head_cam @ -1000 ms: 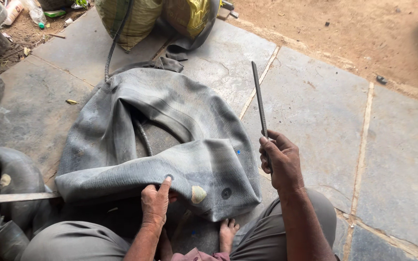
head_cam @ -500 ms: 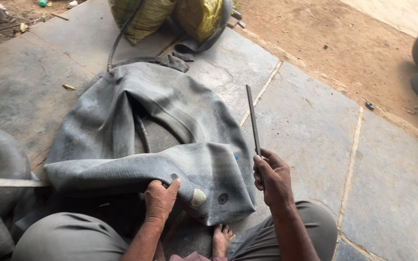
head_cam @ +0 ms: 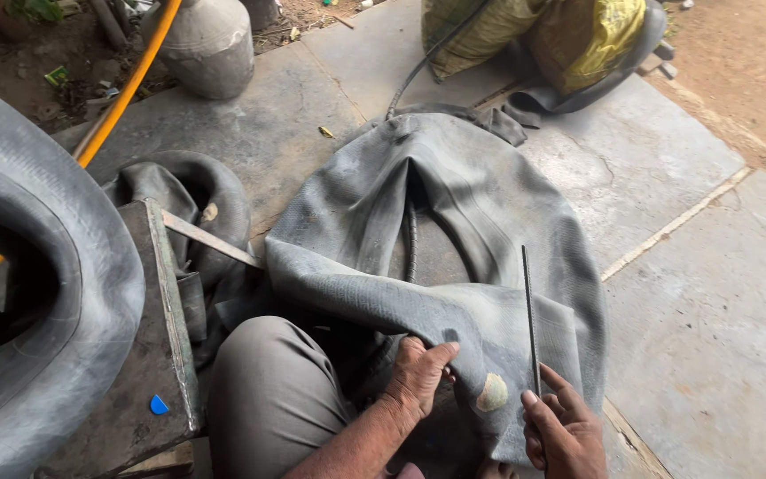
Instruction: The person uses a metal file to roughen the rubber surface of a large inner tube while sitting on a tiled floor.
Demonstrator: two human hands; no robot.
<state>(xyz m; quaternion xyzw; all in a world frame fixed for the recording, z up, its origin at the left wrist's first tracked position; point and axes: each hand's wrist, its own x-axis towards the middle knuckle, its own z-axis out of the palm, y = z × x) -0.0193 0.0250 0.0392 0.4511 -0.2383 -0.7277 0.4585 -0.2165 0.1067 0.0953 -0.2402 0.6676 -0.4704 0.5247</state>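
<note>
On the stone floor, just ahead of the seated person's knees, a large grey inner tube lies deflated and folded, its near edge draped toward the lap. The left hand is closed on that near fold at about 6 o'clock of the tube, fingers curled over the rubber beside a pale round scuffed spot. The right hand is wrapped around the lower end of a thin metal file, which stands nearly upright, pointing toward 12 o'clock, just right of the spot.

Rubber like this looks soft and floppy — it sags wherever it is not held, and is probably bulky more than heavy. A fold pinched close to the spot, as the left hand has it, seems the best hold, since it keeps the patch area taut and flat. A thicker black tyre and a worn metal stand sit at 9 o'clock; a yellow hose runs behind them.
</note>
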